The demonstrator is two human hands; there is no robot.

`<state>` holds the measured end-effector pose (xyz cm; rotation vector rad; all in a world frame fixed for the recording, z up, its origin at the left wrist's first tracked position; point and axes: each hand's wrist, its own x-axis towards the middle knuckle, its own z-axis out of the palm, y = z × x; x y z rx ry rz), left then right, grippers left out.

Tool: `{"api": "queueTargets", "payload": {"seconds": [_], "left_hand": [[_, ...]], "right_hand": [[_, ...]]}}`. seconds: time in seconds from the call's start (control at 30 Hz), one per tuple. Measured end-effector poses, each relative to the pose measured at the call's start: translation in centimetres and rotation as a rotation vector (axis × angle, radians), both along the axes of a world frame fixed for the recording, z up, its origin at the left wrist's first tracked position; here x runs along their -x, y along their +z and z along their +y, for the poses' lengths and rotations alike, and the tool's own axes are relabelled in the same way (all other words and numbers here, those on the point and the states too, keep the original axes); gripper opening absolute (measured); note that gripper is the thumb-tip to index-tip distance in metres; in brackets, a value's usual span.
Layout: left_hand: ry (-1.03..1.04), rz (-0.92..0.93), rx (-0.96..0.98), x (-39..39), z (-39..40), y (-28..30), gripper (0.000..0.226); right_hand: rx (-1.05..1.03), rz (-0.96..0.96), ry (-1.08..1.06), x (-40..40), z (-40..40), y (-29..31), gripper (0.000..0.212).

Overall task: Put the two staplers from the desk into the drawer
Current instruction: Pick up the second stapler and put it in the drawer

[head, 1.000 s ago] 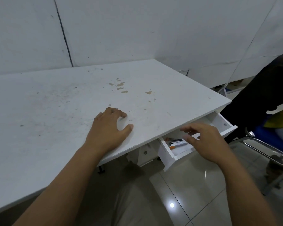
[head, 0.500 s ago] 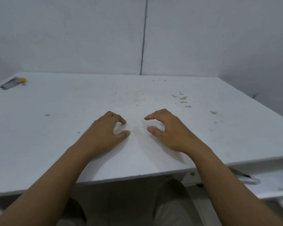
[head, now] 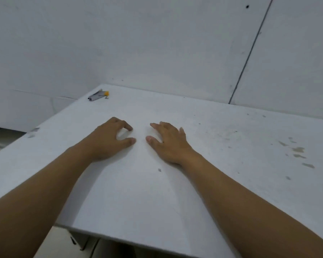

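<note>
Resting palm-down on the white desk (head: pixel 213 146), both hands are seen side by side near the middle of the surface, well in from its near edge. The left hand (head: pixel 108 142) is loosely curled, its fingers bent under and the thumb stretched toward the right; nothing is held in it. The right hand (head: pixel 168 142) is laid flatter, with fingers spread and slightly arched, and it too is empty. The two thumbs are set close together but apart. One stapler (head: pixel 98 96), grey with an orange-yellow end, is found lying at the far left corner of the desk, just beside the far edge, well apart from both hands. Brownish stains (head: pixel 298 152) are scattered toward the right edge of the surface. A grey panelled wall (head: pixel 157 43) is seen behind the desk. The drawer is not shown.
</note>
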<state>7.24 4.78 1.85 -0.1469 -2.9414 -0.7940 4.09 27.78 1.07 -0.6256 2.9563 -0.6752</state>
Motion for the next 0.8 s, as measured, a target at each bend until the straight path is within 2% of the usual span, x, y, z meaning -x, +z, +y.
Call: {"api": "queueTargets", "payload": {"seconds": [0.13, 0.33, 0.47, 0.63, 0.8], "left_hand": [[0.078, 0.035, -0.005, 3.3, -3.4, -0.7, 0.047], [0.289, 0.149, -0.037, 9.1, -7.0, -1.5, 0.061], [0.38, 0.264, -0.08, 12.7, -9.3, -1.4, 0.055], [0.399, 0.285, -0.018, 16.4, -11.1, -1.3, 0.05], [0.498, 0.371, -0.074, 17.8, -11.6, -1.3, 0.036]], "right_hand": [[-0.169, 0.009, 0.068, 3.2, -4.1, 0.0, 0.07], [-0.228, 0.027, 0.079, 7.4, -6.8, -0.5, 0.073], [-0.229, 0.04, 0.093, 8.8, -7.2, -0.8, 0.074], [-0.223, 0.054, 0.107, 9.2, -7.1, -0.9, 0.075], [-0.198, 0.073, 0.113, 9.5, -7.1, -1.1, 0.076]]}}
